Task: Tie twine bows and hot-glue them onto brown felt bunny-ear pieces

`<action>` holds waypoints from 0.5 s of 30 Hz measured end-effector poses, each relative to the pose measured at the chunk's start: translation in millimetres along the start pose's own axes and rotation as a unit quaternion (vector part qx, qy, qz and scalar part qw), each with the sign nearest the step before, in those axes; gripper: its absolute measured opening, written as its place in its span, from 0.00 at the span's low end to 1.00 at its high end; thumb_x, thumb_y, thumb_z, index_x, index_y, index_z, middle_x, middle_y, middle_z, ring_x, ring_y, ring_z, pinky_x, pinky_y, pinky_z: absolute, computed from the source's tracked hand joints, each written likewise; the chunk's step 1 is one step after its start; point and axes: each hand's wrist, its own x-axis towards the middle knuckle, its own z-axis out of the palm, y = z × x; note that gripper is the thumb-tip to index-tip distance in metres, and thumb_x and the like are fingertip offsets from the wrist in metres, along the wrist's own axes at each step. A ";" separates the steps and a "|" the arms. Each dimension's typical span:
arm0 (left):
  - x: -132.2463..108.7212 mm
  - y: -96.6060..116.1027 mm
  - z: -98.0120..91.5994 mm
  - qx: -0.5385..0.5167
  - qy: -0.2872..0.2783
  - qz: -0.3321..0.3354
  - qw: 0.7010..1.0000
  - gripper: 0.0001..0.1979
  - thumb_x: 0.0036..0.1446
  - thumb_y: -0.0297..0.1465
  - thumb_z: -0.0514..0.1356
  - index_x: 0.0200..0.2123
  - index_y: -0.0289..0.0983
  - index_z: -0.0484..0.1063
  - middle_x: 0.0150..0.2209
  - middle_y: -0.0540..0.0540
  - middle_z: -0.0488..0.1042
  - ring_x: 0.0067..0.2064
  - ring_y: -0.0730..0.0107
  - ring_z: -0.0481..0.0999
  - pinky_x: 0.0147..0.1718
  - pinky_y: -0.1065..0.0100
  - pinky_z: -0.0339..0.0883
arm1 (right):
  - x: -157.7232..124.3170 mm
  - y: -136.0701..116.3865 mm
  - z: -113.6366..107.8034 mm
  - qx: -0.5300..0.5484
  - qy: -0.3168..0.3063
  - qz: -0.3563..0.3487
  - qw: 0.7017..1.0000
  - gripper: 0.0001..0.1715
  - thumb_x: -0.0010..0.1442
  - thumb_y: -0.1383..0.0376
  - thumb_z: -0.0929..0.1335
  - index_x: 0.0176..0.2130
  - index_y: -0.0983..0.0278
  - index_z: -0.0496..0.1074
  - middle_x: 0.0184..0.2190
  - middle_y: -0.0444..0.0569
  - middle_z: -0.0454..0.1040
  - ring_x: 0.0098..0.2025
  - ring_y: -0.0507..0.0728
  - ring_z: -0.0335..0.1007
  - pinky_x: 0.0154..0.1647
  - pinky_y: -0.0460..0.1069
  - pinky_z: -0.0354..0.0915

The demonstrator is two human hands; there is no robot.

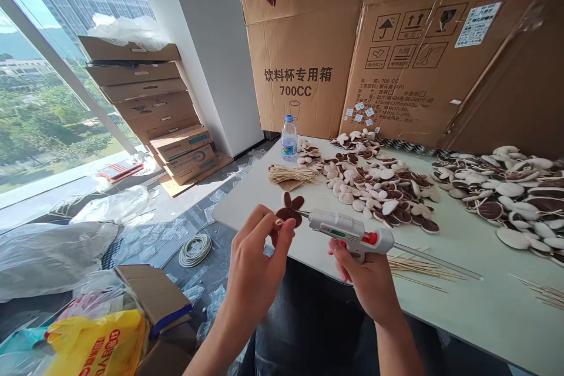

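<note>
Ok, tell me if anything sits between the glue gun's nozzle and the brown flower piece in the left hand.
Nothing visible does. The right hand aims the glue gun, its nozzle right at the brown flower piece pinched in the left hand. The petal piles lie farther back on the table.

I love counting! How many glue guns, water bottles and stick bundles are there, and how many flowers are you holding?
Hot glue gun, in the right hand: 1
Water bottle: 1
Bundle of sticks: 1
Brown flower, in the left hand: 1
Total: 4
</note>
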 end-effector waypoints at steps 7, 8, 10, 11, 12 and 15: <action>0.4 -0.5 -0.3 0.000 0.002 0.005 1.000 0.14 0.75 0.27 0.61 0.32 0.39 0.74 0.34 0.52 0.69 0.33 0.71 0.70 0.34 0.67 0.62 | -2.5 -1.8 -1.0 -0.005 -0.001 0.001 1.000 0.29 0.70 0.48 0.74 0.24 0.57 0.66 0.18 0.41 0.61 0.30 0.58 0.71 0.26 0.50 0.61; 0.3 -0.4 -0.3 0.000 0.002 0.006 1.000 0.14 0.75 0.27 0.61 0.32 0.39 0.74 0.34 0.52 0.69 0.33 0.71 0.70 0.34 0.67 0.62 | -2.4 -1.7 -1.0 -0.004 0.001 0.003 1.000 0.28 0.70 0.48 0.74 0.25 0.57 0.67 0.18 0.41 0.62 0.29 0.58 0.71 0.26 0.50 0.61; 0.2 0.1 -0.3 0.000 0.001 0.005 1.000 0.14 0.75 0.27 0.61 0.32 0.39 0.74 0.34 0.52 0.69 0.33 0.71 0.69 0.34 0.67 0.62 | -1.8 -1.4 -0.8 -0.001 0.004 0.007 1.000 0.27 0.69 0.48 0.74 0.26 0.57 0.68 0.18 0.40 0.61 0.29 0.58 0.70 0.26 0.50 0.61; 0.1 0.3 -0.4 0.000 0.001 0.004 1.000 0.15 0.76 0.27 0.61 0.32 0.39 0.74 0.34 0.52 0.69 0.33 0.71 0.69 0.34 0.67 0.62 | -1.5 -1.3 -0.7 0.001 0.005 0.008 1.000 0.27 0.69 0.48 0.75 0.26 0.57 0.68 0.18 0.40 0.61 0.29 0.58 0.70 0.26 0.50 0.62; 0.1 0.5 -0.4 0.001 0.001 0.004 1.000 0.15 0.76 0.28 0.61 0.32 0.39 0.74 0.34 0.52 0.69 0.33 0.71 0.69 0.34 0.67 0.62 | -1.3 -1.1 -0.5 0.002 0.006 0.009 1.000 0.28 0.69 0.48 0.75 0.25 0.57 0.67 0.18 0.40 0.61 0.29 0.58 0.70 0.26 0.50 0.62; 0.4 0.5 -0.5 0.003 0.001 0.004 1.000 0.15 0.76 0.28 0.61 0.32 0.39 0.74 0.34 0.52 0.69 0.33 0.71 0.69 0.35 0.67 0.62 | -1.4 -1.2 -0.4 0.005 0.007 0.010 1.000 0.29 0.69 0.48 0.75 0.24 0.57 0.66 0.17 0.40 0.62 0.26 0.56 0.66 0.26 0.50 0.61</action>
